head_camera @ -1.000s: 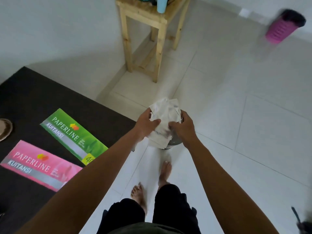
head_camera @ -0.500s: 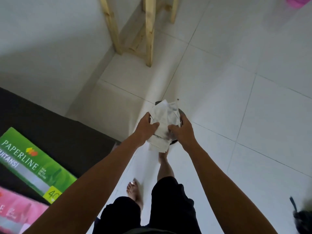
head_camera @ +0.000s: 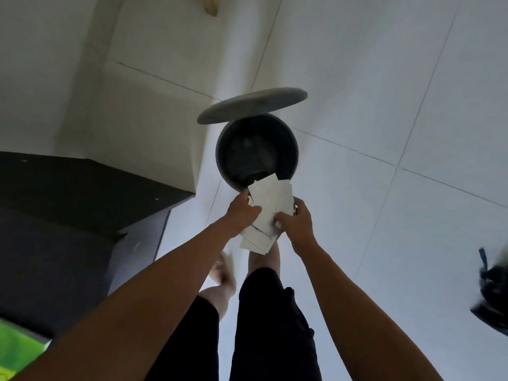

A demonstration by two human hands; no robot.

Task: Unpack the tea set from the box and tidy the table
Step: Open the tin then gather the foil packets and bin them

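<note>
Both hands, L [head_camera: 243, 213] & R [head_camera: 295, 225], clamp paper wad [head_camera: 268, 209] betw. them, over open bin [head_camera: 257, 155].

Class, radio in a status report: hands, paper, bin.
Left hand and right hand both gripping paper bundle. Bundle at rim of bin. Lid up; nothing blocking.

Bin lid [head_camera: 251, 105] now raised, bin [head_camera: 288, 149] open
</note>
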